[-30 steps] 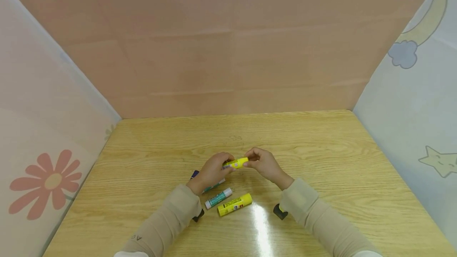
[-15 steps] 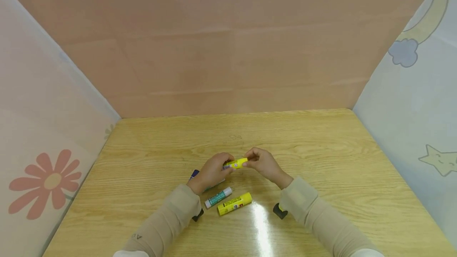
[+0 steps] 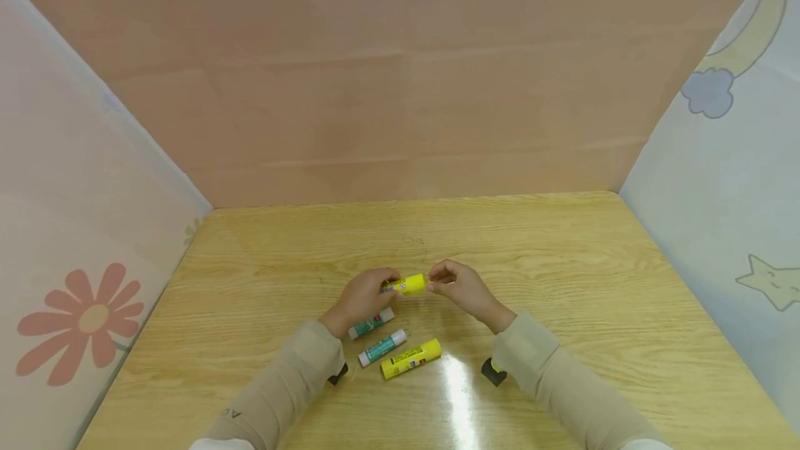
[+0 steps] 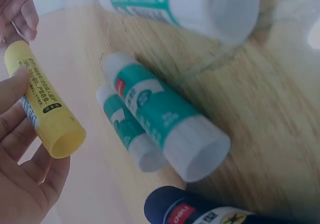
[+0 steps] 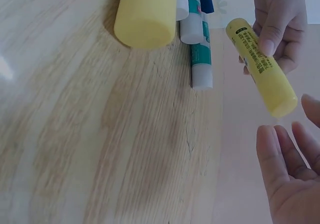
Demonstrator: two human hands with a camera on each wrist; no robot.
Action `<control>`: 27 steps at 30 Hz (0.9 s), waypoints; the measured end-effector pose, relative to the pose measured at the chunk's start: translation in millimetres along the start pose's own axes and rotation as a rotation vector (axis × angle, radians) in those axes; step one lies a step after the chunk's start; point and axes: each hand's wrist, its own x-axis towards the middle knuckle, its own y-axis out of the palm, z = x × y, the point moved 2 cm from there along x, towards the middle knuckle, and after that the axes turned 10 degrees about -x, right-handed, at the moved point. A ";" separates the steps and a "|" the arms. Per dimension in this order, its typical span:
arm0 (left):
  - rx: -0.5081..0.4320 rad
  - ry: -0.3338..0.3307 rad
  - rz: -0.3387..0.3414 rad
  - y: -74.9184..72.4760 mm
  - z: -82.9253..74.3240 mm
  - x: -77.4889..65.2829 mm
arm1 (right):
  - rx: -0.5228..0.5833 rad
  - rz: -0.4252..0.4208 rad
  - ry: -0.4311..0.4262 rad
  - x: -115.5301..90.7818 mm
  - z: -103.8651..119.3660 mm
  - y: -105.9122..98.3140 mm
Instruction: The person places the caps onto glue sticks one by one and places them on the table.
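My left hand (image 3: 361,299) pinches a yellow glue stick (image 3: 409,285) between thumb and fingers, raised over the table and lying nearly level. The hollow end of this glue stick (image 4: 62,139) faces the left wrist camera. Just past its far end is my right hand (image 3: 464,290). In the right wrist view the right fingers (image 5: 272,156) are spread and bent a little, with a small gap to the stick's end and nothing between them. Below the hands lie a second yellow glue stick (image 3: 410,358) and teal-and-white glue sticks (image 3: 382,348).
The left wrist view shows three teal-and-white glue sticks (image 4: 155,109) of differing sizes and a dark blue one (image 4: 200,214) beside them. They lie on a wood-grain table (image 3: 531,248). A tan wall (image 3: 400,89) rises behind, with printed panels (image 3: 737,179) at both sides.
The left hand has shifted slightly left, carrying the yellow glue stick. Its end has come away from the right fingers, which held it before. The glue sticks on the table have stayed put.
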 end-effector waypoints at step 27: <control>0.099 -0.227 -0.107 -12.9 38.9 7.3 | -0.018 -0.049 -0.008 -8.8 -21.9 -7.5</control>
